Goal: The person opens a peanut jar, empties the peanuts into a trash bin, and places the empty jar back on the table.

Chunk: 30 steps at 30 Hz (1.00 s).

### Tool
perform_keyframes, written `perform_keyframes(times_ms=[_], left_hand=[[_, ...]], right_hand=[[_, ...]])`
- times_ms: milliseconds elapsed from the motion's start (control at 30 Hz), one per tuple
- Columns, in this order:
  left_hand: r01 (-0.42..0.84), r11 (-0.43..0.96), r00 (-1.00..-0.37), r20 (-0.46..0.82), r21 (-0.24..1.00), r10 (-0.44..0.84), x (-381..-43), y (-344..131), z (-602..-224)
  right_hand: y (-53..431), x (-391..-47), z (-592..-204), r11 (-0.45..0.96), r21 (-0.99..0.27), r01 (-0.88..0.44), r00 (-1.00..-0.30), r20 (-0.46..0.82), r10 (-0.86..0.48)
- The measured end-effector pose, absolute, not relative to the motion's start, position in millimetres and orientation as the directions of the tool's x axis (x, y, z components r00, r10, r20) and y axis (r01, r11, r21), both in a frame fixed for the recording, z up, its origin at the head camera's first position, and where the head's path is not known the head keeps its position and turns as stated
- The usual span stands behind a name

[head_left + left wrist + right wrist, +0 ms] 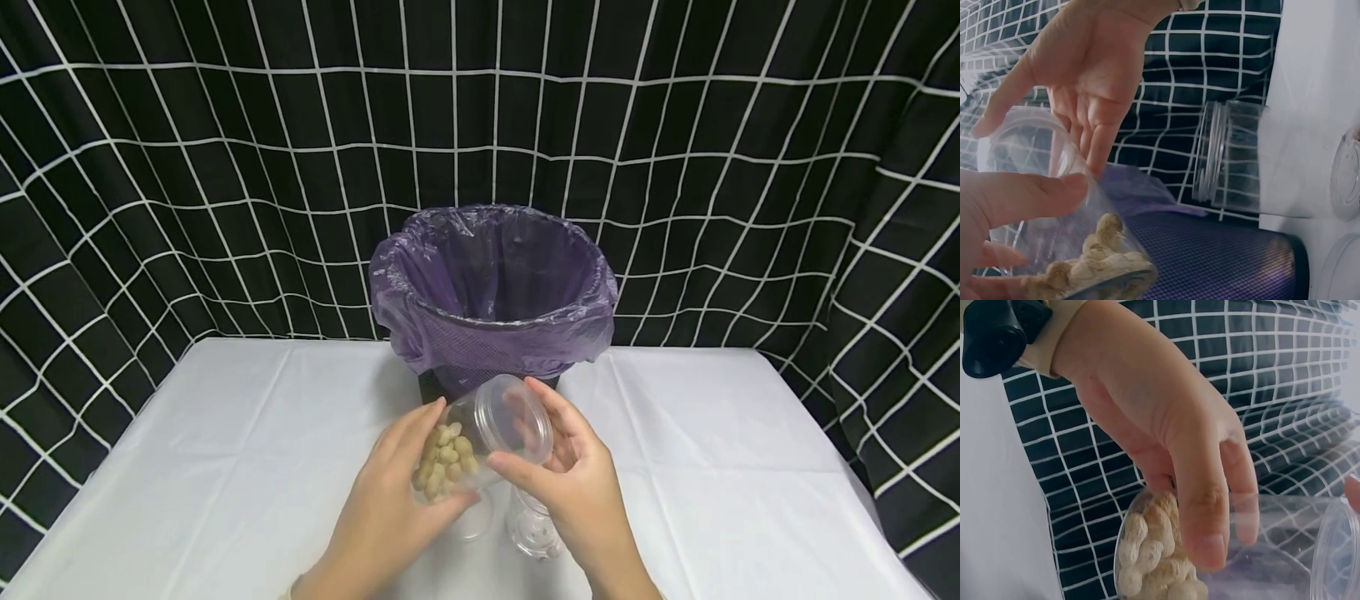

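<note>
A clear plastic jar (487,421) is tilted in front of the bin, its ringed mouth end up and to the right. Unshelled peanuts (448,458) lie heaped at its lower end. My left hand (393,487) grips the body near the peanuts, its thumb underneath in the head view. Around the mouth end, my right hand (577,475) holds with thumb in front and fingertips at the upper rim. The right wrist view shows the left hand (1179,419) over the peanut end. I cannot tell whether a clear lid covers the mouth.
Behind the jar stands a black mesh bin with a purple bag (502,333) folded over its rim. A second clear jar (1235,156) stands upright on the white-covered table (225,467), beside a clear round piece (472,533). Black-and-white grid cloth (300,167) hangs behind.
</note>
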<state>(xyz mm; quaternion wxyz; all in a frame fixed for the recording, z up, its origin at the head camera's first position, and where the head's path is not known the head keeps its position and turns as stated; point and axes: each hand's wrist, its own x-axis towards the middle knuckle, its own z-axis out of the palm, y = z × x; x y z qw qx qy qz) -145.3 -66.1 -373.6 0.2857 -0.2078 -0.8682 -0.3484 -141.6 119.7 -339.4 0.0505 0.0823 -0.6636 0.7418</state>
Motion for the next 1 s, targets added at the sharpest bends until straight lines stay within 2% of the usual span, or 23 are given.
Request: perform_keyframes(times_ms=[200, 433, 633, 833, 1000], left_hand=[[0.619, 0.639, -0.704, 0.683, 0.456, 0.195, -147.0, -68.8, -375.2], [0.664, 0.58, -0.697, 0.673, 0.472, 0.249, -149.2, -71.9, -374.1], [0.685, 0.542, -0.679, 0.697, 0.488, 0.231, -151.4, -71.9, -376.9], [0.685, 0.535, -0.674, 0.71, 0.495, 0.206, -150.2, -70.7, -377.3], [0.722, 0.505, -0.632, 0.748, 0.473, 0.203, -149.3, -72.5, -372.7]], right_hand=[[121.4, -141.8, -340.3, -0.098, -0.973, -0.208, -0.978, 0.21, -0.012], [119.9, -142.5, -341.1, -0.115, -0.961, -0.251, -0.968, 0.25, 0.019], [119.9, -143.6, -341.5, -0.07, -0.947, -0.313, -0.95, 0.312, 0.016], [121.2, -144.3, -342.5, -0.086, -0.932, -0.351, -0.936, 0.353, -0.005], [120.5, -142.9, -342.2, -0.093, -0.924, -0.37, -0.928, 0.373, -0.013]])
